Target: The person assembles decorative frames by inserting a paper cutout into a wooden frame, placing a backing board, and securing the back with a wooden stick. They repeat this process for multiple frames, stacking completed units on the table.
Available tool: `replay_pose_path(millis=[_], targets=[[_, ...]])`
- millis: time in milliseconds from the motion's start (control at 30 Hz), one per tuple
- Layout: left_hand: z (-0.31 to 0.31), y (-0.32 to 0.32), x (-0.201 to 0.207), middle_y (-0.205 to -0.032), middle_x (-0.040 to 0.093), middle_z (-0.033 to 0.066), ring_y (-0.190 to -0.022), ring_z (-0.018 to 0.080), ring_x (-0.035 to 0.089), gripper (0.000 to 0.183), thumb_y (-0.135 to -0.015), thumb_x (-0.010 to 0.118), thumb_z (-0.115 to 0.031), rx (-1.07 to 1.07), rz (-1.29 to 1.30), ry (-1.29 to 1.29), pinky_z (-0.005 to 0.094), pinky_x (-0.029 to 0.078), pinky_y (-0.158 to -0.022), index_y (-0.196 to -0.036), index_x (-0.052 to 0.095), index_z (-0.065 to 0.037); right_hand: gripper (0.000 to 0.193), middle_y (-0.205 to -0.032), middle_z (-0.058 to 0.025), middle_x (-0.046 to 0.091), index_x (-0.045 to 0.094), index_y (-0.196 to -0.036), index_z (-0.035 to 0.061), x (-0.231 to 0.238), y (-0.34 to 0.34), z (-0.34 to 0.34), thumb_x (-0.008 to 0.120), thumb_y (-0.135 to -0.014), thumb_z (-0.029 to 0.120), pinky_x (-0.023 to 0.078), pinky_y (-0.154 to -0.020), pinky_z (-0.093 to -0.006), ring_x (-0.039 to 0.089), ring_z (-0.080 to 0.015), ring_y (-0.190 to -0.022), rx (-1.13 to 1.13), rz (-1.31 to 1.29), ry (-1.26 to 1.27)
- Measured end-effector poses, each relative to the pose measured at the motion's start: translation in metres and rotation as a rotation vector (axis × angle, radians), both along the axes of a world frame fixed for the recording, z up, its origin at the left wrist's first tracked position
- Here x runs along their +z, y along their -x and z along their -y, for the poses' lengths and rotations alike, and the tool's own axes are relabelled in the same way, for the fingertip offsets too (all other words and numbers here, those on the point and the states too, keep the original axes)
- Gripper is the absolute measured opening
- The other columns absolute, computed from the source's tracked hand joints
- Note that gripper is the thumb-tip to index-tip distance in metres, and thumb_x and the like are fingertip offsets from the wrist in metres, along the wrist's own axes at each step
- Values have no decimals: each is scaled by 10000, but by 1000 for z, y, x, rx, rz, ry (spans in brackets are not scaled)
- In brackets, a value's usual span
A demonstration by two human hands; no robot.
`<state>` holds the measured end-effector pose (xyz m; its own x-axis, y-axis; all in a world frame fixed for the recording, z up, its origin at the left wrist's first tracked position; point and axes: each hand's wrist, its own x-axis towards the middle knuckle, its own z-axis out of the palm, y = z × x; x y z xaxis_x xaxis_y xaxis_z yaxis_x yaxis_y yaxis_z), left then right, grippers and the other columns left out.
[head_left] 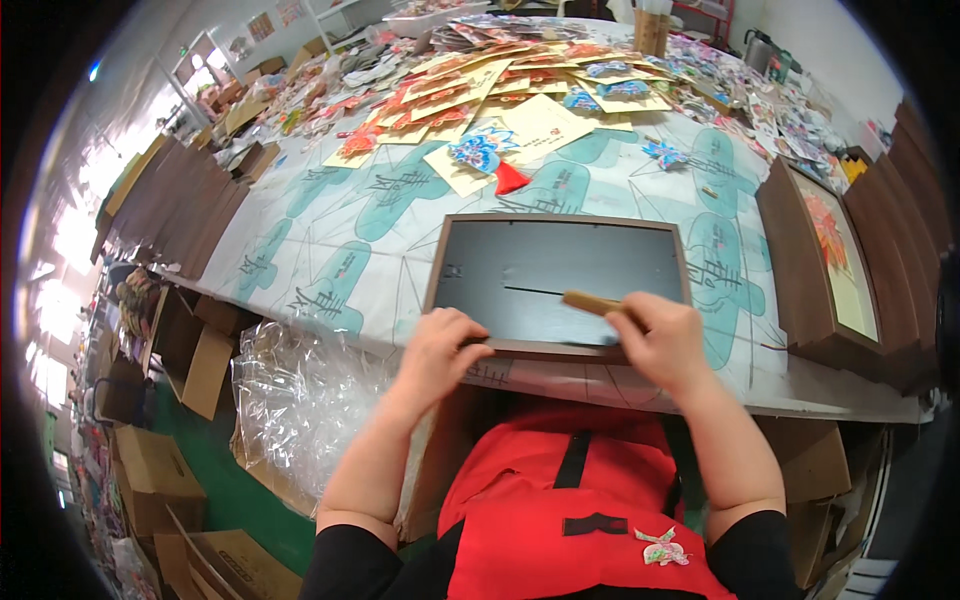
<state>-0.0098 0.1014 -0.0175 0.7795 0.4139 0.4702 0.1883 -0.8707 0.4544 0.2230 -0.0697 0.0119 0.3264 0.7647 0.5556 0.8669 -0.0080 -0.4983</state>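
A dark brown picture frame (437, 270) lies back up at the table's near edge, its flat grey backing board (560, 255) facing me. A thin dark slot runs across the middle of the board, and small dark tabs show along the inner edges. My left hand (437, 350) grips the frame's near left corner, thumb and fingers curled over the rim. In my right hand (660, 335), above the near right part of the board, is a tool with a tan wooden handle (588, 301). Its other end is blurred and partly hidden below the fingers.
Brown frames stand stacked at left (180, 205) and right (900, 230); one at right (835, 245) shows an orange flower design. Cream cards with colourful ornaments (500, 90) pile up at the back. A red tassel (510, 178) lies nearer. Clear plastic wrap (305, 400) fills a box below left.
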Motion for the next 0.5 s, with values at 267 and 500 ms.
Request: replay_pose_path(millis=[267, 500], targets=[[45, -57, 6, -1054, 551, 149, -1006, 321, 511, 534, -670, 770, -174, -225, -63, 111, 385, 413, -871, -1132, 560, -9, 271, -566, -105, 591, 624, -676, 83, -1, -32, 41, 649, -787, 328, 444, -502, -405, 582, -309, -530, -76, 82, 356], [67, -107, -4, -962, 549, 92, -943, 273, 505, 467, -683, 759, -230, -197, -102, 40, 363, 375, -807, -1078, 590, -49, 282, -564, -119, 588, 647, -661, 82, 2, -47, 43, 661, -762, 344, 444, -505, -412, 579, -319, -534, -22, 108, 415]])
